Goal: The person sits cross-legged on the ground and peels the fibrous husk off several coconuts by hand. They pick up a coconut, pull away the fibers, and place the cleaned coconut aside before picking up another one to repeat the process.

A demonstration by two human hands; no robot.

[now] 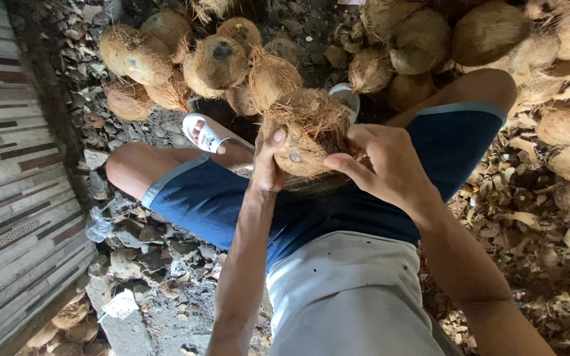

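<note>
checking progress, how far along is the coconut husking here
Done: husk scraps litter the ground on the person's right. In hand: left hand and right hand grip one fibrous coconut, tufts still on it. Left: a pile of coconuts beyond the knees.

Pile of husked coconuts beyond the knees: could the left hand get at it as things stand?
Probably yes, but not freely. The left hand grips the fibrous coconut together with the right hand. Past the sandal the pile lies open, with nothing between.
</note>
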